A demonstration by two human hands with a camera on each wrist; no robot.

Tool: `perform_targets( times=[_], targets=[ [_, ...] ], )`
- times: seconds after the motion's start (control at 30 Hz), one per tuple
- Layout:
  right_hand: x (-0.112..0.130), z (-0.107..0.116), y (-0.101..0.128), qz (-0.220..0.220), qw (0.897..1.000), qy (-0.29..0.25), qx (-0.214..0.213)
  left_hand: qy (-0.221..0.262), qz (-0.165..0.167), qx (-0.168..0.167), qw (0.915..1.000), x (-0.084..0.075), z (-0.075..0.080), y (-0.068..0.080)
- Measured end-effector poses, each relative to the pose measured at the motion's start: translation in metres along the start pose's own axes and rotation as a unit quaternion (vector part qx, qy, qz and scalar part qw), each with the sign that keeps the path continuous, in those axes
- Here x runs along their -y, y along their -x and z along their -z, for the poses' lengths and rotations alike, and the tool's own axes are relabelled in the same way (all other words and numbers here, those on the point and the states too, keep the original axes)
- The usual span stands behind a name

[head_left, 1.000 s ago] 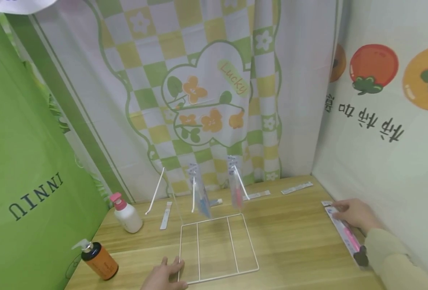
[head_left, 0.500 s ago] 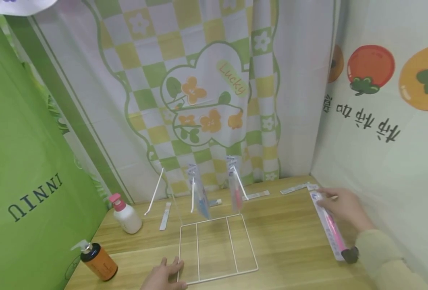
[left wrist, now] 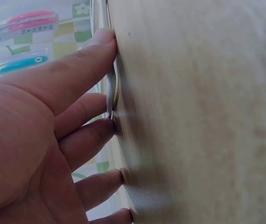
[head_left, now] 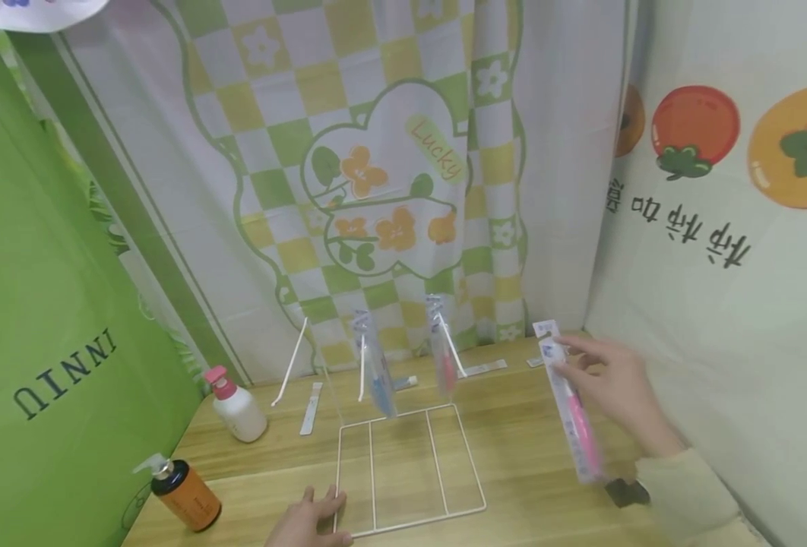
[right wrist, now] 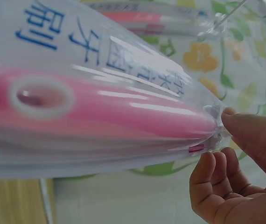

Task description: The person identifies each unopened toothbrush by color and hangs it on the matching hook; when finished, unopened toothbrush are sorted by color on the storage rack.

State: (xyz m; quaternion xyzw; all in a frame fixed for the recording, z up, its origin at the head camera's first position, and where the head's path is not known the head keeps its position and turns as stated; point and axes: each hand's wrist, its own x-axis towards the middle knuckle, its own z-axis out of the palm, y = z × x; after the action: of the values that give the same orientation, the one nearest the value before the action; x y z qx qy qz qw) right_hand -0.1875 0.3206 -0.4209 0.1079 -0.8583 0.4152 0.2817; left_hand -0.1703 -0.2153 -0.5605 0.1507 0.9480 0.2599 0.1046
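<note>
The packaged pink toothbrush (head_left: 571,406) hangs in the air at the right, above the tabletop (head_left: 533,463), its long axis steep, the card top up and tilted away toward the curtain, the lower end nearer the person. The right hand (head_left: 615,384) pinches it near the top, thumb and fingers (right wrist: 245,128) closed on the clear wrapper. Left of it stands the white wire rack (head_left: 403,463), with two more packaged brushes hanging on its hooks, a blue one (head_left: 378,372) and a pink one (head_left: 444,357). The left hand (head_left: 308,520) lies flat, fingers (left wrist: 84,65) straight, seemingly pressing the rack's front corner. Farther left stand a white pump bottle (head_left: 235,406) and an orange one (head_left: 183,494).
</note>
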Motion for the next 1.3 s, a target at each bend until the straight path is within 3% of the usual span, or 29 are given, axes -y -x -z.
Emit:
perform_targets(
  times=[0.3,0.53,0.7,0.93,1.3],
  targets=[
    [0.060,-0.020,0.012,0.057,0.993,-0.089,-0.046,0.000,-0.005,-0.002,1.0000,0.003,-0.002,0.001],
    [0.096,-0.032,0.033,0.151,0.981,-0.095,-0.071,-0.003,-0.008,-0.003,1.0000,0.005,-0.005,0.001],
    [0.113,-0.042,0.046,0.177,0.977,-0.083,-0.082,-0.003,-0.013,-0.001,0.9999,0.002,0.000,0.001],
    [0.119,-0.061,0.052,0.209,0.965,-0.109,-0.112,-0.005,-0.018,0.000,0.9998,0.003,-0.001,-0.001],
    [0.104,-0.092,0.045,0.242,0.953,-0.104,-0.152,-0.014,-0.023,-0.006,0.9996,0.004,-0.002,-0.001]
  ],
)
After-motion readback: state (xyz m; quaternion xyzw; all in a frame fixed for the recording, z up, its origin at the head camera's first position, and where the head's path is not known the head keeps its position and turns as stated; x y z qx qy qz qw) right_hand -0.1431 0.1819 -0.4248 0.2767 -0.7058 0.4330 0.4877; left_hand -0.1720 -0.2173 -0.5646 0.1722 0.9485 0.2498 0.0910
